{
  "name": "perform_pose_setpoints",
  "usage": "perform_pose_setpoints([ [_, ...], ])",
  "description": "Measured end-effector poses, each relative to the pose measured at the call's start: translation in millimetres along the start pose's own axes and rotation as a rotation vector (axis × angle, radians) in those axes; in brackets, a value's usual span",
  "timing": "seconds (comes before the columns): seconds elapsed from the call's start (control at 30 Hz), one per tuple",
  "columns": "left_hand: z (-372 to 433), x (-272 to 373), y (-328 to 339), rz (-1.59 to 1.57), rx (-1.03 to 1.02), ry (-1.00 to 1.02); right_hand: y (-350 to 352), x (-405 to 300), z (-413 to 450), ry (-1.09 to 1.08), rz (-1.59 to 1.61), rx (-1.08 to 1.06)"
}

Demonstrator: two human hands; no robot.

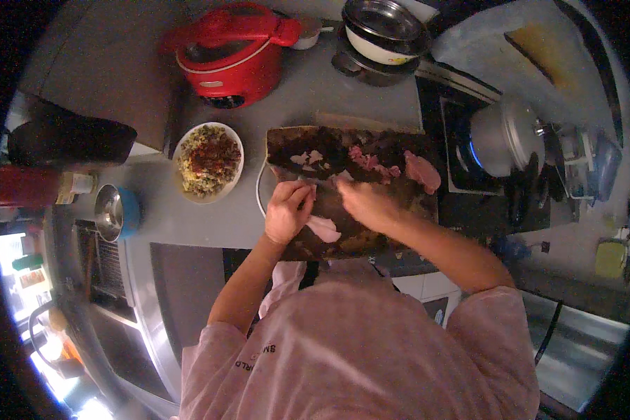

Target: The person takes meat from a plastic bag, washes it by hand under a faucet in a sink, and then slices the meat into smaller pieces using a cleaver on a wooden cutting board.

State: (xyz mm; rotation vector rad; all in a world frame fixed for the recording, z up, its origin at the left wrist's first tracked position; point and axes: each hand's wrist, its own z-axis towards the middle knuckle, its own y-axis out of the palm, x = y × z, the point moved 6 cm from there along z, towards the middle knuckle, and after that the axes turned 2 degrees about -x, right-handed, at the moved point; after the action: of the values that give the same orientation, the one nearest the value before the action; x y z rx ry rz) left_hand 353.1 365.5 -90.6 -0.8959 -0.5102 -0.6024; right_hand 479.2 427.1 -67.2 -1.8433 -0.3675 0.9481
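A dark, worn cutting board [357, 231] lies on the counter in front of me. My left hand [289, 210] is over its left part, fingertips drawn together; what they pinch is too blurred to tell. A pale strip of meat or fat [324, 230] lies beside that hand. My right hand [365, 203] is curled over the middle of the board, and something pale shows at its fingertips, too blurred to name. Beyond the hands are small pale pieces [310, 158], a row of chopped pink meat [373, 161] and a larger slab of raw meat [422, 172].
Left of the board stands a white plate of chopped food [208, 163]. Behind are a red electric cooker [236, 68] and stacked bowls [380, 39]. A lidded metal pot [499, 139] sits over a blue flame at right. A blue bowl [128, 212] is at far left.
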Motion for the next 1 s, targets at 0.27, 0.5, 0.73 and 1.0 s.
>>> perform_pose_setpoints([
  [0.27, -5.9, -6.9, 5.1, 0.033, -0.067, -0.037, -15.1, -18.8, -14.4, -0.044, -0.176, -0.010],
  [0.5, -1.1, 1.2, 0.5, 0.018, -0.107, 0.008, 3.3, -22.3, 5.8, -0.114, -0.108, 0.153],
  [0.73, -9.3, -4.4, 6.1, -0.002, -0.103, 0.011, -17.7, -11.7, -29.8, 0.070, -0.164, -0.070],
  [1.0, -7.5, -4.1, 8.1, 0.080, -0.134, -0.035, 4.0, -39.1, 10.7, -0.159, -0.125, 0.248],
])
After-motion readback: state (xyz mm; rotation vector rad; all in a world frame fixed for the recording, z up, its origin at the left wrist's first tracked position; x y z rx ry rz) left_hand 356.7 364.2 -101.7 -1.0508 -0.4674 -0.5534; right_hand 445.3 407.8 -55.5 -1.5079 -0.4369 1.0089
